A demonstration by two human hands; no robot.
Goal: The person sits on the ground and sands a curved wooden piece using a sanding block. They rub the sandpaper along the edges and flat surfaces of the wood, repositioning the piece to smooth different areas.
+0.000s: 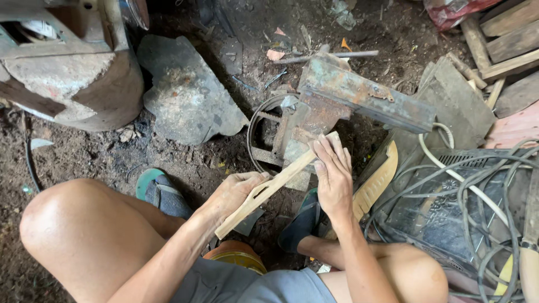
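hands: left (238,191), right (332,178) on wooden strip (275,184) (tip hidden) — rusty vise (337,101)

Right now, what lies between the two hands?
In the head view, a stretch of the pale wooden strip spans from left hand to right hand; both hands hold it.
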